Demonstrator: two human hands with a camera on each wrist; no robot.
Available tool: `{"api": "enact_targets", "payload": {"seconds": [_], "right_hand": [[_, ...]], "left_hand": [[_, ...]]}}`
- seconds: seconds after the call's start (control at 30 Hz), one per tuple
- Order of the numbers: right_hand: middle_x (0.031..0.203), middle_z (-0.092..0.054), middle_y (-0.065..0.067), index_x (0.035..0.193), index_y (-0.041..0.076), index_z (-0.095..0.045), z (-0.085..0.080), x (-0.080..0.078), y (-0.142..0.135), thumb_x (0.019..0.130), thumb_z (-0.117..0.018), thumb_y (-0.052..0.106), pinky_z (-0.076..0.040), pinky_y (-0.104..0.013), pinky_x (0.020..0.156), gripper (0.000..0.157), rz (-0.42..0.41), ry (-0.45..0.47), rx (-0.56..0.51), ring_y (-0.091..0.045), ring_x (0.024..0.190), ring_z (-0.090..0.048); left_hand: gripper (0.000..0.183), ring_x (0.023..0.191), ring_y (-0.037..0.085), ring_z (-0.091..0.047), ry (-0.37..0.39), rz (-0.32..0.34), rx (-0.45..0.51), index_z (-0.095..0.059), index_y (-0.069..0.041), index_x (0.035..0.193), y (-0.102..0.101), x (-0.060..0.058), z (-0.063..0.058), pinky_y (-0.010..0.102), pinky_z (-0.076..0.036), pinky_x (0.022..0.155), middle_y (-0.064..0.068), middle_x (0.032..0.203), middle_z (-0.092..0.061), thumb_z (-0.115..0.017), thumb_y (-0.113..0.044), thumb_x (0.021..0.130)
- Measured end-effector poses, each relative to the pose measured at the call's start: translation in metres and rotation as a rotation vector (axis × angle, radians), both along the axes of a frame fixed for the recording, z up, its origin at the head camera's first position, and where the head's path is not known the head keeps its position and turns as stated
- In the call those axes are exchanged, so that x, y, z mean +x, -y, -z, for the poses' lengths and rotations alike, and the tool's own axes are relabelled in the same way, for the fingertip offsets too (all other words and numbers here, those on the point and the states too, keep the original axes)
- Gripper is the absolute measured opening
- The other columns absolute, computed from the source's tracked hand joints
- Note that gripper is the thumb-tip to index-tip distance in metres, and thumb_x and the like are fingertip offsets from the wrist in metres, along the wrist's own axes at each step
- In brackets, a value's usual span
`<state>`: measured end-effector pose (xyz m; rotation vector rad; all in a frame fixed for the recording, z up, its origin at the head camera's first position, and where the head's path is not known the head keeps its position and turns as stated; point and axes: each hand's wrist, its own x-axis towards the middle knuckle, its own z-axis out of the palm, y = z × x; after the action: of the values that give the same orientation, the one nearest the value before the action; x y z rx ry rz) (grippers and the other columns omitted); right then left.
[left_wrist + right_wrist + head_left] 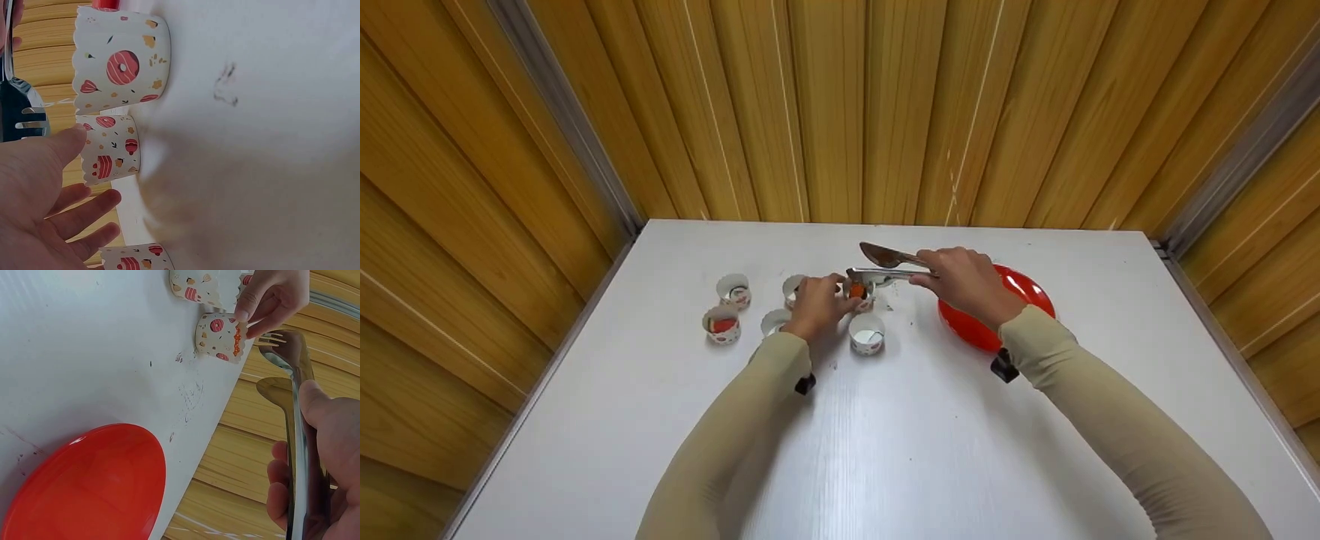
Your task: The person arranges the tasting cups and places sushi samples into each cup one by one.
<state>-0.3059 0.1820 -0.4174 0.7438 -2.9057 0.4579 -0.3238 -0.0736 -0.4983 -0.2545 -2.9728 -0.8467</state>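
My left hand [821, 304] pinches the rim of a paper baking cup [109, 147] printed with donuts and cake slices; thumb and a finger show at its edge in the right wrist view. Something orange [857, 289] lies inside that cup. In my right hand [971, 281] I grip metal serving tongs [301, 455], one end shaped like a fork [284, 346], the other like a spoon [274, 391]. The tongs' ends stand apart, and the fork end is right by the cup's rim.
More paper cups stand to the left, one with red pieces [724, 325] inside. Another cup [867, 343] stands just in front of the pinched one. A red plate [971, 330] sits under my right forearm. Wood-patterned panels [825, 112] border the white table [885, 450].
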Motion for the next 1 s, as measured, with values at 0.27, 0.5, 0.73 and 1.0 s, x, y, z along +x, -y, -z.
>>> {"api": "enact_targets", "payload": {"seconds": [0.27,0.5,0.73,1.0], "right_hand": [[0.105,-0.076,-0.009,0.122,0.011,-0.071,0.005,0.0,-0.007,0.092,-0.079,0.031,-0.061,-0.044,0.076,0.037,0.004,-0.009,-0.007,-0.026,0.085,-0.071],[0.104,-0.076,-0.009,0.123,0.01,-0.07,0.007,0.003,-0.019,0.092,-0.079,0.029,-0.061,-0.045,0.077,0.037,0.005,-0.015,-0.029,-0.026,0.085,-0.071],[0.097,-0.075,-0.005,0.117,0.012,-0.069,0.007,0.008,-0.035,0.093,-0.078,0.029,-0.06,-0.043,0.074,0.031,0.026,-0.046,-0.043,-0.024,0.081,-0.069],[0.09,-0.074,-0.006,0.11,0.011,-0.07,0.019,0.016,-0.056,0.092,-0.079,0.028,-0.057,-0.045,0.065,0.026,0.062,-0.1,-0.068,-0.025,0.076,-0.066]], "left_hand": [[0.053,0.113,0.031,-0.058,0.026,-0.008,-0.004,-0.068,-0.006,0.131,-0.001,0.001,-0.001,0.045,-0.042,0.105,0.011,0.121,-0.073,-0.078,-0.04,0.092],[0.053,0.121,0.032,-0.051,0.074,-0.038,0.023,-0.066,-0.008,0.134,-0.002,0.002,-0.002,0.049,-0.037,0.11,0.01,0.126,-0.071,-0.077,-0.04,0.093],[0.052,0.119,0.031,-0.054,0.052,-0.037,-0.002,-0.067,-0.008,0.133,-0.003,0.002,-0.006,0.048,-0.038,0.11,0.01,0.124,-0.072,-0.076,-0.04,0.093],[0.052,0.118,0.032,-0.062,0.003,0.001,-0.066,-0.067,-0.005,0.133,-0.002,0.004,-0.005,0.045,-0.043,0.107,0.012,0.125,-0.072,-0.074,-0.039,0.095]]}}
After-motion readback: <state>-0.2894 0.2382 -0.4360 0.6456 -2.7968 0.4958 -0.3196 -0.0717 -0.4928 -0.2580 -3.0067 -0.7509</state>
